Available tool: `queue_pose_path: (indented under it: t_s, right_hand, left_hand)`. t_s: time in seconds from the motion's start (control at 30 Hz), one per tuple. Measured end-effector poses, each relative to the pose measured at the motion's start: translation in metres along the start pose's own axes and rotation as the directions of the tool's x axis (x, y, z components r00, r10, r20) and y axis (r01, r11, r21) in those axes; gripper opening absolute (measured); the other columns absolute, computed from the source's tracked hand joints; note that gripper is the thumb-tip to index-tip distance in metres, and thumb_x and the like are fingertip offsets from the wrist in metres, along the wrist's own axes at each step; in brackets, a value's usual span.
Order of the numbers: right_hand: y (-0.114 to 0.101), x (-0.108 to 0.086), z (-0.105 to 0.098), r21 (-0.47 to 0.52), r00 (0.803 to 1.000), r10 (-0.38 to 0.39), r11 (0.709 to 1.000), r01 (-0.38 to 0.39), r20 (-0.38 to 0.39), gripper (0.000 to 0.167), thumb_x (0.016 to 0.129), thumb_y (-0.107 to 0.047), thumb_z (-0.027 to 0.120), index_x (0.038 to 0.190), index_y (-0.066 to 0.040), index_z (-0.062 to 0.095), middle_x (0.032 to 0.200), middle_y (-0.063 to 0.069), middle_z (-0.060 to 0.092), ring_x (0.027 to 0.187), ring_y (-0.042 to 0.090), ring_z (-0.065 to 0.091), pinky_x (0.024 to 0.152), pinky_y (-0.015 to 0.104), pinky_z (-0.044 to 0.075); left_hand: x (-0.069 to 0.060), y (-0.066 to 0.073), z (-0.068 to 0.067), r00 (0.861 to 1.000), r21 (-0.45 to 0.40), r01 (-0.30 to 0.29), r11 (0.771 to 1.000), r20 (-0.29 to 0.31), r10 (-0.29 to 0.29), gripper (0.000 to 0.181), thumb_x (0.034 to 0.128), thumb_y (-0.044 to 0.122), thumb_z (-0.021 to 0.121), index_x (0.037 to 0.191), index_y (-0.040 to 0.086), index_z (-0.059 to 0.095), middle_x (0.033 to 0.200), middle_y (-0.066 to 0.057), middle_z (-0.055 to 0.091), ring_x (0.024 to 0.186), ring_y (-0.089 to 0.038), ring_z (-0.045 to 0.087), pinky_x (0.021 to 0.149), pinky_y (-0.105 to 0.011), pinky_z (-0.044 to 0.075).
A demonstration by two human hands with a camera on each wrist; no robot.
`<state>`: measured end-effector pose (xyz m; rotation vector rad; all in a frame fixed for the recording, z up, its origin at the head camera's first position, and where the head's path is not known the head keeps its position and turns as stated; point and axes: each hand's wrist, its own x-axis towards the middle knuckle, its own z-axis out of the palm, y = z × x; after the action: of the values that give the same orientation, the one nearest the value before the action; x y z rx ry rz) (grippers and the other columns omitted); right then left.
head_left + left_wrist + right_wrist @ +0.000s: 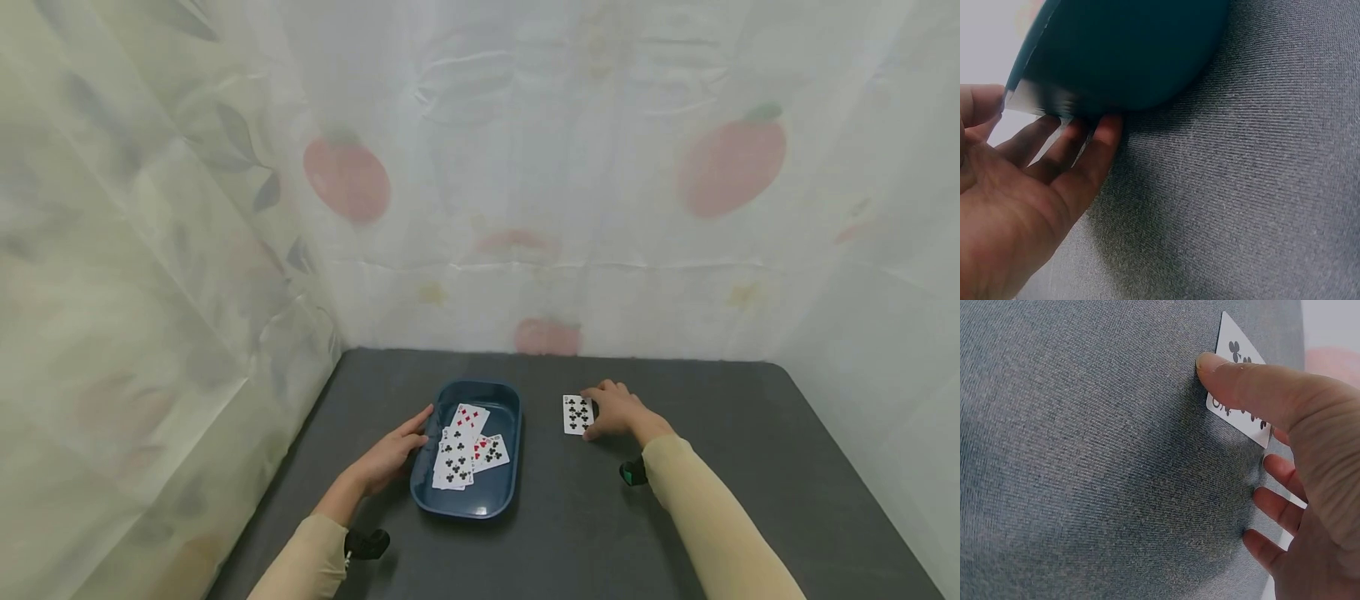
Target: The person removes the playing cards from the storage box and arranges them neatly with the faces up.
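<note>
Leaf-print curtain (142, 317) is hanging at left. Left hand (384, 461) is resting against the left side of the blue tray (487, 495), thumb and a finger touching the rim, other fingers pressing the outer wall; left grip is standing apart, fingers fairly straight. Cards (454, 460) are lying face up and overlapping in the tray, clubs on top toward the near end, reds showing at the far end and right. Right of the tray, well apart from the wall curtain (562, 192), one clubs card (575, 416) is lying face up on the dark worktop (585, 533). Right hand (617, 412) is holding it: grip clamping its right part, thumb at the near edge, forefinger at the far edge, other fingers spreading alongside.
</note>
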<state>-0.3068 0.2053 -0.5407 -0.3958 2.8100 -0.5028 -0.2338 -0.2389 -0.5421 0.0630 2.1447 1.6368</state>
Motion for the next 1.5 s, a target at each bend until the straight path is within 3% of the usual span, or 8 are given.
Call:
queue_pose_path:
  t_s: [0.4,0.6,0.73,1.07,1.37,1.5]
  right_hand:
    - [-0.003,-0.01,-0.001,0.015,0.999,-0.043,0.999,0.043,-0.025,0.087,0.084,-0.04,0.083,0.154,-0.005,0.045,0.147,0.026,0.043,0.134,0.049,0.039,0.104,0.069,0.035]
    - [-0.005,-0.012,-0.001,0.036,0.991,-0.073,0.996,0.077,-0.111,0.078,0.093,-0.038,0.074,0.156,-0.006,0.042,0.151,0.027,0.041,0.138,0.049,0.035,0.106,0.07,0.033]
    - [-0.014,-0.014,-0.004,0.032,0.976,-0.123,0.991,0.131,-0.18,0.077,0.094,-0.037,0.074,0.156,-0.007,0.042,0.152,0.025,0.041,0.138,0.049,0.035,0.104,0.07,0.034]
    - [-0.068,-0.011,-0.007,-0.014,0.926,-0.294,0.954,0.3,-0.235,0.082,0.091,-0.041,0.077,0.159,-0.013,0.039,0.156,0.016,0.041,0.143,0.04,0.034,0.112,0.063,0.031]
    - [-0.124,-0.007,0.001,-0.041,0.872,-0.459,0.887,0.459,-0.167,0.083,0.091,-0.046,0.075,0.16,-0.018,0.038,0.158,0.009,0.04,0.145,0.031,0.033,0.115,0.057,0.031]
    - [-0.141,-0.004,0.007,-0.049,0.864,-0.492,0.871,0.489,-0.108,0.084,0.091,-0.048,0.074,0.161,-0.019,0.037,0.159,0.008,0.038,0.146,0.03,0.032,0.116,0.054,0.03]
  left_hand:
    - [0.002,0.002,-0.003,1.0,0.013,0.005,1.0,-0.012,-0.005,0.059,0.1077,0.02,0.047,0.162,0.035,0.03,0.167,-0.018,0.02,0.146,-0.044,0.031,0.104,-0.07,0.037]
    - [0.003,0.002,-0.003,1.0,0.013,0.01,1.0,-0.018,-0.009,0.06,0.1075,0.02,0.047,0.162,0.035,0.03,0.167,-0.019,0.019,0.147,-0.046,0.028,0.106,-0.071,0.034]
    - [0.004,0.001,-0.004,1.0,0.001,0.009,1.0,-0.018,-0.009,0.06,0.1074,0.02,0.047,0.163,0.034,0.03,0.168,-0.018,0.018,0.148,-0.046,0.027,0.106,-0.071,0.033]
    - [0.005,-0.001,-0.006,1.0,0.014,0.007,1.0,-0.028,-0.007,0.06,0.1079,0.021,0.047,0.163,0.036,0.029,0.167,-0.019,0.021,0.145,-0.047,0.031,0.103,-0.07,0.038]
    - [0.006,-0.001,-0.005,1.0,0.011,-0.005,1.0,-0.026,0.005,0.059,0.108,0.02,0.047,0.162,0.036,0.03,0.168,-0.016,0.018,0.147,-0.047,0.028,0.104,-0.071,0.036]
    - [0.007,-0.002,-0.005,1.0,0.011,-0.003,1.0,-0.028,0.003,0.059,0.1077,0.02,0.047,0.162,0.035,0.03,0.168,-0.017,0.018,0.147,-0.047,0.029,0.104,-0.071,0.036]
